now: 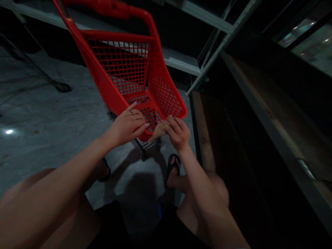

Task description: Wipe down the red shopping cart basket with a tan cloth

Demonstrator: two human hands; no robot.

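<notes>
A red plastic shopping cart with a grid basket stands in front of me. My left hand is at the left side of its near rim, fingers apart, with nothing visible in it. At the right of that rim, my right hand has its fingers closed on a crumpled tan cloth. The cloth hangs between the two hands, over the near end of the basket. Its exact shape is blurred.
A white metal shelf is behind the cart. Wooden boards and a dark ledge run along the right. A black metal foot rests on the grey floor at the left. My sandalled feet are below the cart.
</notes>
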